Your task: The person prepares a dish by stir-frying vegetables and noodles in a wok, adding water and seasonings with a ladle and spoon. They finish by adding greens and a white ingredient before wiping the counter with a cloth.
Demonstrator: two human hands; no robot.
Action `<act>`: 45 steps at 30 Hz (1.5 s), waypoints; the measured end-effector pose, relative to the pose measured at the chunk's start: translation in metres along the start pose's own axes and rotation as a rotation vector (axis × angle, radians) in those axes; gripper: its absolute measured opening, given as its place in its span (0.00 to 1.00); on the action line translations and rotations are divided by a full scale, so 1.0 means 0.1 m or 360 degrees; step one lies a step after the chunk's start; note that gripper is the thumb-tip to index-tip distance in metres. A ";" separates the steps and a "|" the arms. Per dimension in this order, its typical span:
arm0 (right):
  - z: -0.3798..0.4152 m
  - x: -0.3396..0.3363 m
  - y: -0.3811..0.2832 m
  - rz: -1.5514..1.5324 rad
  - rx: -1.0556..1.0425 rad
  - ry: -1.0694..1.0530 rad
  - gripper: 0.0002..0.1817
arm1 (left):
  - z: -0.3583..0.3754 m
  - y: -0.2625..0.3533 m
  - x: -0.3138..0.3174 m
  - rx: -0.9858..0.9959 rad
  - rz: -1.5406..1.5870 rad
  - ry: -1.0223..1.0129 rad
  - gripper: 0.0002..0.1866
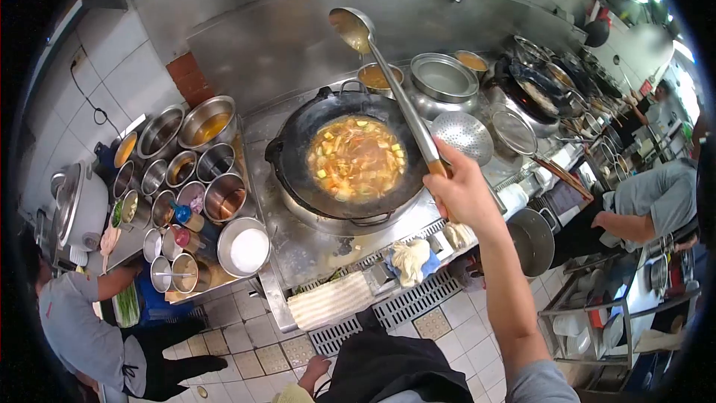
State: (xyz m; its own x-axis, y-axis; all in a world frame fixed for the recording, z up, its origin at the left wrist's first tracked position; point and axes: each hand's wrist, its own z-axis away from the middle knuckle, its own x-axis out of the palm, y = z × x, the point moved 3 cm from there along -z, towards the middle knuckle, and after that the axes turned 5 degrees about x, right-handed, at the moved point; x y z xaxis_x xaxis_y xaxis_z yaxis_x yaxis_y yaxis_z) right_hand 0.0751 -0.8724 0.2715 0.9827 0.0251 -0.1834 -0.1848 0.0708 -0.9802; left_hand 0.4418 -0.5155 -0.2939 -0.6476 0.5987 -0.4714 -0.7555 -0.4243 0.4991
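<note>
My right hand (464,192) is closed around the wooden end of a long metal ladle (403,97). The ladle's bowl is raised past the wok's far rim, and a thin stream of liquid falls from it towards a metal pot of brownish liquid (379,76). Below the ladle sits a large black wok (294,179) on the stove, filled with a soupy stew of vegetable pieces and strips (356,158). My left hand (317,368) hangs low beside my black apron, away from the stove; its fingers are too small and partly hidden to judge.
To the left, metal containers of seasonings and sauce bottles (195,220) crowd a side counter. A perforated skimmer (462,138) and a mesh strainer (514,132) lie right of the wok. Towels (332,300) line the stove's front edge. Other people stand at both sides.
</note>
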 end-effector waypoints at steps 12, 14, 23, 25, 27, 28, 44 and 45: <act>-0.11 -0.11 1.56 -0.0610 0.0502 -0.0308 0.38 | -0.13 0.54 0.16 -0.0150 0.0486 0.0460 0.21; -0.11 -0.24 1.69 -0.1122 0.0703 -0.0360 0.38 | 0.05 0.54 0.34 -0.0333 0.0633 0.0413 0.21; 0.19 -1.83 1.95 -0.0333 0.0414 -0.0009 0.37 | 0.46 1.33 1.27 -0.0209 0.0279 0.0316 0.11; 0.27 -2.02 2.09 -0.0423 0.0306 -0.0036 0.36 | 0.48 1.56 1.51 -0.0066 0.0069 0.0563 0.16; 0.34 -2.23 2.42 -0.0105 0.0349 0.0002 0.35 | 0.44 1.82 1.66 -0.0407 0.0421 0.0636 0.23; 0.34 -2.33 2.74 0.0038 0.0308 0.0045 0.37 | 0.42 1.98 1.62 -0.0484 0.0432 0.0585 0.26; 0.38 -2.02 5.01 0.0896 0.0294 -0.0496 0.19 | 1.36 2.55 2.20 -0.0893 0.0729 0.0970 0.25; 0.30 -1.91 5.24 0.1147 0.0188 -0.0607 0.19 | 1.47 2.59 2.25 -0.0924 0.0744 0.0928 0.25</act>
State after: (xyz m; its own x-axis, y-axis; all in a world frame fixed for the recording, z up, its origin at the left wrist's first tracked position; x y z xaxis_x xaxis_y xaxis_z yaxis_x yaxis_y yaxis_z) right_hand -0.2100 -0.8097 -0.2044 0.5548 0.4401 -0.7061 -0.7898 0.0117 -0.6133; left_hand 0.1148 -0.3909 -0.1635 -0.7260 -0.0848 -0.6824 -0.2363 -0.9012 0.3633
